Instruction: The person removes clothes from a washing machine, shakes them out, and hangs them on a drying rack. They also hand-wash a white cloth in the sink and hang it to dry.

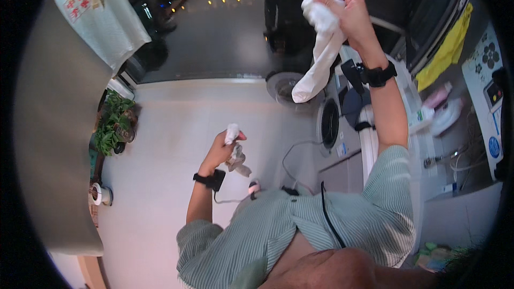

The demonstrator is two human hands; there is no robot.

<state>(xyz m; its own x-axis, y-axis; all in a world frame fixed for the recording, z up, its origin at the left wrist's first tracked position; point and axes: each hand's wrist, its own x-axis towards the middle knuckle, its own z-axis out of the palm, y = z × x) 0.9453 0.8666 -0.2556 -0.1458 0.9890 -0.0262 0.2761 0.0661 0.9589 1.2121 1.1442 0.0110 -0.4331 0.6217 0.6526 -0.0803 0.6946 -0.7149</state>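
Note:
My right hand, raised at the upper right, grips a white sock near its opening, and the sock hangs down from it. Lower and further left, my left hand is closed around a bunched white and greyish cloth, perhaps another sock; part of it sticks up above the thumb and part dangles below. Both wrists wear black bands with small devices.
A front-loading washing machine with its round door open stands at the right, detergent bottles beyond it. Potted plants and a white pot line the left side. A dark glass door lies ahead. A yellow cloth hangs at upper right.

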